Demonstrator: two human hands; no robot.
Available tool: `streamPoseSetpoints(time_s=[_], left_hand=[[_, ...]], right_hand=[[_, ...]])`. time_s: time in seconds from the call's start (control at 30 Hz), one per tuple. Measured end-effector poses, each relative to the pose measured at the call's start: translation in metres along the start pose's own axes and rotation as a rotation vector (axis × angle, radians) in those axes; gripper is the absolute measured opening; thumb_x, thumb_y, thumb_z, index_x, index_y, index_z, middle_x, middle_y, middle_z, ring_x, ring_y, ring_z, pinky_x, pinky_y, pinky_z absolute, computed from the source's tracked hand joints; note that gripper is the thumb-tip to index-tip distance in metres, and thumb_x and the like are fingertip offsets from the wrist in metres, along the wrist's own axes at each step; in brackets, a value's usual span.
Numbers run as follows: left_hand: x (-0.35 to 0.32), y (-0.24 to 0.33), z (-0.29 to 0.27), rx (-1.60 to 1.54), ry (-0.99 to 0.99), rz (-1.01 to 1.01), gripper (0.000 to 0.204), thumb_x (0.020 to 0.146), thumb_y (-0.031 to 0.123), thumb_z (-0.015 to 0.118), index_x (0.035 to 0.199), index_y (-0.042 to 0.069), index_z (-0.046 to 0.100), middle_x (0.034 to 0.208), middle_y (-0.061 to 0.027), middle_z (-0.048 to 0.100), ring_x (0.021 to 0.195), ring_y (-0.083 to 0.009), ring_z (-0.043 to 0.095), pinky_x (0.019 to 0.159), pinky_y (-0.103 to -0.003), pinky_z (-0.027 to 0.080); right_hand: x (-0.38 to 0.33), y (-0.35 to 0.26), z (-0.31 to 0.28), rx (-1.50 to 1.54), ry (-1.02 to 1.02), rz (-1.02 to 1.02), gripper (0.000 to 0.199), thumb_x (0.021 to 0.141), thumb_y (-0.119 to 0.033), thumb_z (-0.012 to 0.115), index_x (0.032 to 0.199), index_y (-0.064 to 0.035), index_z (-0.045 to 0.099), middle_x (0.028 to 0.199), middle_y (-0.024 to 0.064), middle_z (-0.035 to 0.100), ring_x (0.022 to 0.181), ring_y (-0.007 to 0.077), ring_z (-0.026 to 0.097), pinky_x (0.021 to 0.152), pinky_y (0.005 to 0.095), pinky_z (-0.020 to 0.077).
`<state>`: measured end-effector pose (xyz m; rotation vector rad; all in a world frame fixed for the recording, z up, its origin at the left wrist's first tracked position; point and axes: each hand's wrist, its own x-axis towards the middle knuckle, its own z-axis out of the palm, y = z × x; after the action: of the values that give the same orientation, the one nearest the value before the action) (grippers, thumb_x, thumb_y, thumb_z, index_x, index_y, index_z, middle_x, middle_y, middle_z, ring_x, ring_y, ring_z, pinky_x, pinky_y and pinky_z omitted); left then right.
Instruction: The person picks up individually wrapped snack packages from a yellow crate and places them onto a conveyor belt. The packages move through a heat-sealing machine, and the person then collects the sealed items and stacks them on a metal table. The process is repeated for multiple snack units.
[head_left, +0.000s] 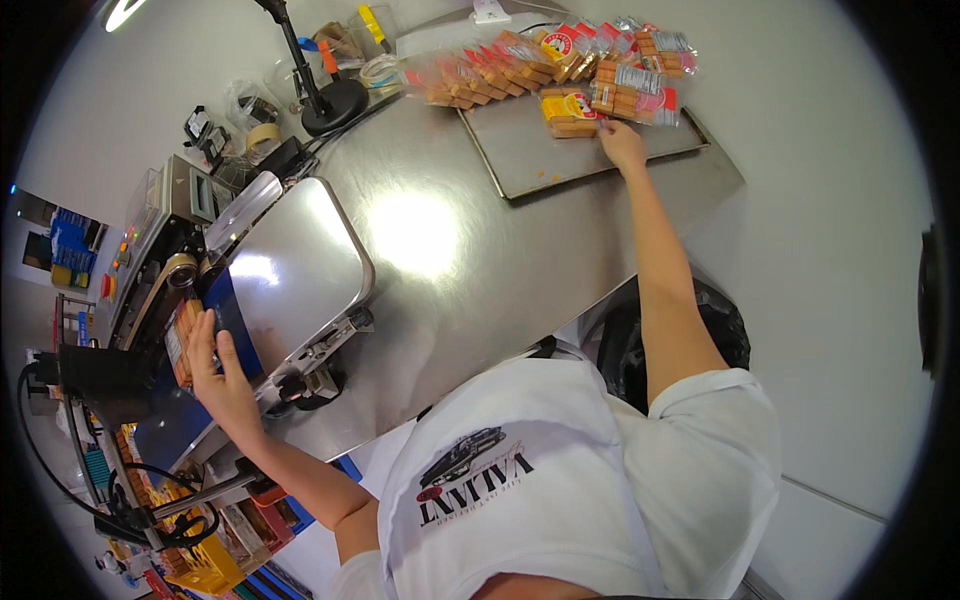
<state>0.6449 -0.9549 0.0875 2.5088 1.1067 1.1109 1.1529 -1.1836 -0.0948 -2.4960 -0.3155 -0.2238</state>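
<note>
My left hand (224, 378) has its fingers stretched out beside a clear pack of brown bars (184, 338) on the blue belt (232, 315) of a machine. The fingertips seem to touch the pack's near side. My right arm reaches far forward to a metal tray (520, 165). There, my right hand (623, 146) is closed at the corner of a clear pack with a yellow and red label (570, 110), its fingers partly hidden. Right behind this pack lies another pack of brown bars (618, 90). A long row of similar packs (490, 70) overlaps along the tray's far side.
A machine with buttons and a roller (180, 270) stands at the left, with a shiny metal plate (300, 265) beside its belt. A black stand (335, 105) rises behind on the steel table (450, 300). Below the table's right edge hangs a black bag (715, 325).
</note>
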Motion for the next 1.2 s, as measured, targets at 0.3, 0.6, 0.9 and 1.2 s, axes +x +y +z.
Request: streamPoseSetpoints(time_s=[0.3,0.6,0.9,1.2], left_hand=[[-0.014,0.039,0.005,-0.191,-0.130,-0.028,0.026,0.082,0.011,0.050,0.107,0.003,0.053,0.110,-0.0112,0.051,0.103,-0.0198,0.048,0.088,-0.028,0.033],[-0.004,0.090,0.010,-0.380,-0.325,0.104,0.030,0.077,0.007,0.053,0.106,-0.001,0.052,0.109,-0.0141,0.052,0.101,-0.0230,0.049,0.087,-0.028,0.035],[-0.052,0.088,0.006,-0.820,-0.477,-0.092,0.064,0.066,0.029,0.068,0.116,0.001,0.039,0.104,-0.0156,0.048,0.092,-0.0231,0.050,0.070,-0.034,0.042],[-0.204,0.065,-0.054,-0.757,0.157,-0.304,0.060,0.066,0.025,0.070,0.114,0.002,0.042,0.111,-0.0094,0.048,0.102,-0.0161,0.045,0.085,-0.029,0.037]], right_hand=[[0.041,0.039,-0.012,1.298,0.041,0.666,0.020,0.077,-0.021,0.055,0.074,-0.0016,0.050,0.057,0.0054,0.049,0.042,0.0149,0.048,0.036,0.0269,0.0439],[-0.029,-0.144,-0.140,0.378,-0.257,-0.522,0.025,0.081,-0.025,0.051,0.079,0.0001,0.053,0.064,0.0045,0.052,0.061,0.0103,0.048,0.055,0.0248,0.0374],[-0.210,-0.223,-0.150,1.090,-0.774,-0.852,0.006,0.077,-0.003,0.044,0.071,-0.0046,0.044,0.066,0.0028,0.043,0.063,0.0071,0.042,0.058,0.0202,0.0346],[-0.306,-0.297,-0.130,1.244,-1.893,-1.829,0.018,0.073,-0.017,0.057,0.069,-0.0029,0.046,0.070,0.0067,0.048,0.067,0.0158,0.043,0.063,0.0268,0.0338]])
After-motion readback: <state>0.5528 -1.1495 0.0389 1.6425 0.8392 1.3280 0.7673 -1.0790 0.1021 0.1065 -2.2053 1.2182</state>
